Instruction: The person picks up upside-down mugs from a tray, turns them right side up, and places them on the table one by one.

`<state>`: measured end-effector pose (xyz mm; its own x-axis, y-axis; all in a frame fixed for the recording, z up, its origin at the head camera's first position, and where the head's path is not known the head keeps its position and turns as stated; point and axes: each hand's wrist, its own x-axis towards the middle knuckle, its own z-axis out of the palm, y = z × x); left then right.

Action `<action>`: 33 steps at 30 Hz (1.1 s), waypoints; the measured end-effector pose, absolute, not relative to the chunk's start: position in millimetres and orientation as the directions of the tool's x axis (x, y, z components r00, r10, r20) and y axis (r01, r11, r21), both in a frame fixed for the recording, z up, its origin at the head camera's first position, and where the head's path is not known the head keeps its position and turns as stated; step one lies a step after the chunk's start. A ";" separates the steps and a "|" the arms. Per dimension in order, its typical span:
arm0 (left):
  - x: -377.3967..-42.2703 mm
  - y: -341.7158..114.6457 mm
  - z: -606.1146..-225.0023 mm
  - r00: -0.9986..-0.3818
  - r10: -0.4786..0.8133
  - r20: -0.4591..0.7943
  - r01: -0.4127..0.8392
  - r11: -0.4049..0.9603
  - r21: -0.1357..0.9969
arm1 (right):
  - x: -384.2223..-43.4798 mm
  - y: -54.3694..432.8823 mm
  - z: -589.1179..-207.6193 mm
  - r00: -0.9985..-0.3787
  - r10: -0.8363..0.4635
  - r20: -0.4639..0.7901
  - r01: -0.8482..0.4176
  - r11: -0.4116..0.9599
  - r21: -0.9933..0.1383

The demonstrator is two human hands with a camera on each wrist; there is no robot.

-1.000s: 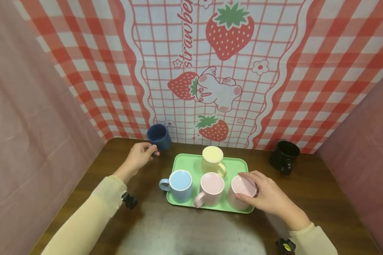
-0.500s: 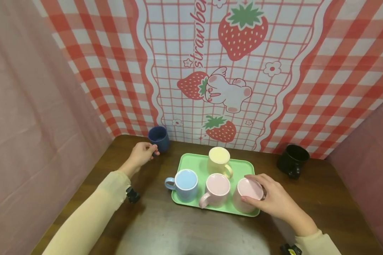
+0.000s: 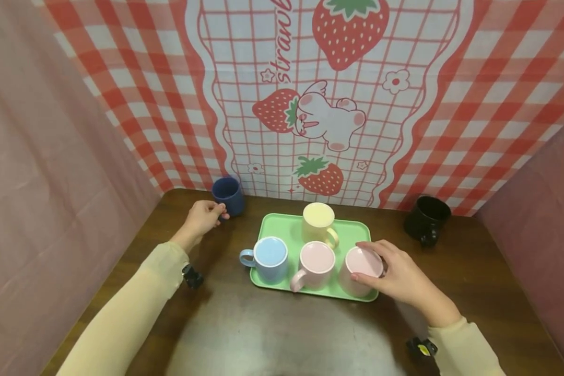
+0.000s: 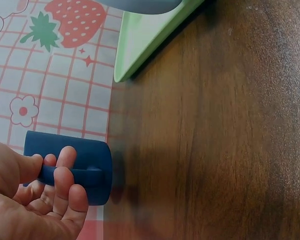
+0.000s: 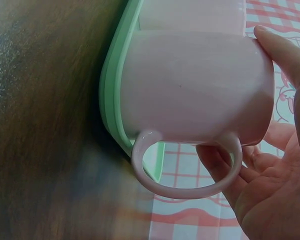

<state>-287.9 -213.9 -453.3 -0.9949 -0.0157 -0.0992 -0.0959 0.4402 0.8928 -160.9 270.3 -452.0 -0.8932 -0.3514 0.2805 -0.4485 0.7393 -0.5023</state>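
Two hands were busy at once. The left hand [image 3: 202, 220] pinched the dark blue mug [image 3: 234, 202] by its handle, and the right hand [image 3: 400, 272] gripped a pink mug [image 5: 195, 85] near its rim, thumb on one side and fingers on the other. That pink mug stood upright at the right end of the green tray [image 3: 284, 224], just beside a second pink mug [image 3: 318, 259]. The dark blue mug was upright off the tray, at the back left of the worktop [image 3: 272, 334] (whether its base rested fully down, I could not tell). Done well, the left hand's work called for a firm pinch and a level wrist, since a mug held only by the handle could tip. Any sideways move needed room around the light blue mug [image 3: 270, 259], whose handle jutted past the tray's edge. The right hand probably needed only gentle pressure, as its neighbour was near enough to knock.
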 end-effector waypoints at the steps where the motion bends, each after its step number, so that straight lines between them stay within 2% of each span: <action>1: -288.2 -213.9 -453.4 -0.994 -0.017 -0.104 -0.101 0.436 0.894 | -160.7 270.6 -450.9 -0.894 -0.351 0.278 -0.447 0.739 -0.504; 33: -291.8 -222.3 -460.3 -0.994 -0.039 -0.101 -0.108 0.460 0.882 | -159.2 272.2 -447.5 -0.901 -0.353 0.254 -0.435 0.738 -0.517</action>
<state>-291.8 -222.3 -460.3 -0.9941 -0.0392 -0.1010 -0.1077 0.4596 0.8816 -159.2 272.2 -447.5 -0.9007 -0.3526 0.2539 -0.4345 0.7375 -0.5170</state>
